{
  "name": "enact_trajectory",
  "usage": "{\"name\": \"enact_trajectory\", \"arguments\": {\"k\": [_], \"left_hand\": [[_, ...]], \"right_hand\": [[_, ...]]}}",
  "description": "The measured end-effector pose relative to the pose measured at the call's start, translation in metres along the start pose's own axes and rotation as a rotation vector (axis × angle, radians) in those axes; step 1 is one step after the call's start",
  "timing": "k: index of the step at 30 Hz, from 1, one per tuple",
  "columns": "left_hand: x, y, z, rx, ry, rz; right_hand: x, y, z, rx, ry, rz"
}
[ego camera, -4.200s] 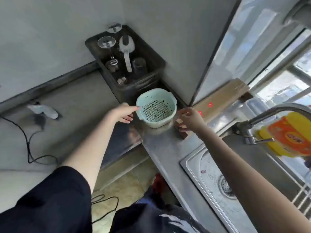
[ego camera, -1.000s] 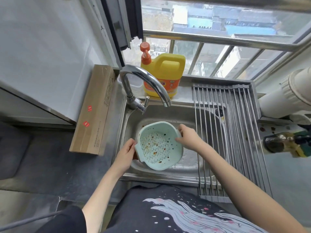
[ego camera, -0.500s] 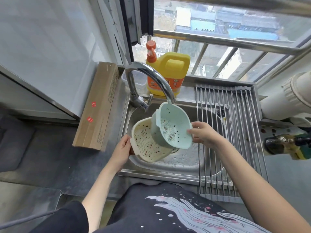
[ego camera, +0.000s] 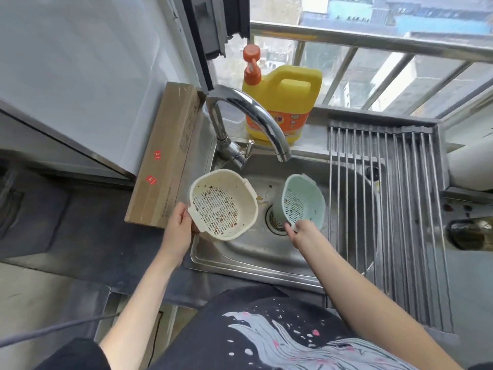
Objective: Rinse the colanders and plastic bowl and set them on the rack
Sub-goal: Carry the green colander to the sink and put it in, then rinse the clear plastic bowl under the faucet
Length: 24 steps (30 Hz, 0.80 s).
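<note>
Colanders in both hands, the person stands at the stainless sink [ego camera: 240, 252]. The left hand [ego camera: 179, 227] grips the cream colander [ego camera: 223, 204] by its near-left rim, thumb over the edge, and holds it over the left part of the basin, opening turned up toward the camera. Its slotted bottom is speckled with dark and reddish food bits. The right hand [ego camera: 300, 232] pinches the lower rim of the mint-green colander [ego camera: 302, 201], which is tipped on its side so the perforated bottom faces left and toward us; it hangs just over the drain [ego camera: 276, 221], a few specks clinging inside. The two colanders are apart, with a strip of bare basin between them.

The chrome faucet [ego camera: 248, 121] arches over the back of the sink, its spout ending above and between the two colanders; no water stream is visible. Behind it, on the ledge by the window, stands a yellow detergent jug [ego camera: 285, 102] with an orange pump top. A roll-up rack [ego camera: 386, 209] of metal rods lies across the right side of the sink and carries nothing. A long cardboard box [ego camera: 165, 156] lies on the counter left of the sink. A dark bottle [ego camera: 469, 233] lies at the far right edge.
</note>
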<state>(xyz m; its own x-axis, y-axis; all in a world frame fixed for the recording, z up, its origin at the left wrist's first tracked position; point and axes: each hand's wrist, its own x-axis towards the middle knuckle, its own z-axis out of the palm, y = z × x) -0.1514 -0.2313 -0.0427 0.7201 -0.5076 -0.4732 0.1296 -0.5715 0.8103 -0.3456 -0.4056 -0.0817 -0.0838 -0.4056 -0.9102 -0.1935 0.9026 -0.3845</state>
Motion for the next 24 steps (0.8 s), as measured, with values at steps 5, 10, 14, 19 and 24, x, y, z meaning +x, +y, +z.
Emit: {"name": "enact_trajectory", "arguments": {"k": [5,10,14,19,24], "left_hand": [[0.003,0.005,0.008,-0.028,-0.002,-0.041],[0.006,0.011,0.020,-0.032,-0.004,-0.070],[0.007,0.013,0.026,-0.030,-0.019,-0.065],[0.005,0.013,0.032,-0.010,-0.033,-0.044],[0.005,0.016,0.043,0.073,-0.077,-0.035]], "right_hand": [[0.008,0.007,-0.020,-0.691,-0.062,-0.242],[0.018,-0.004,-0.029,-0.761,-0.034,-0.252],[0.035,-0.005,-0.031,-0.709,0.002,-0.239],[0.045,-0.001,-0.021,0.077,0.056,0.048],[0.058,-0.002,0.002,0.534,-0.087,0.421]]}}
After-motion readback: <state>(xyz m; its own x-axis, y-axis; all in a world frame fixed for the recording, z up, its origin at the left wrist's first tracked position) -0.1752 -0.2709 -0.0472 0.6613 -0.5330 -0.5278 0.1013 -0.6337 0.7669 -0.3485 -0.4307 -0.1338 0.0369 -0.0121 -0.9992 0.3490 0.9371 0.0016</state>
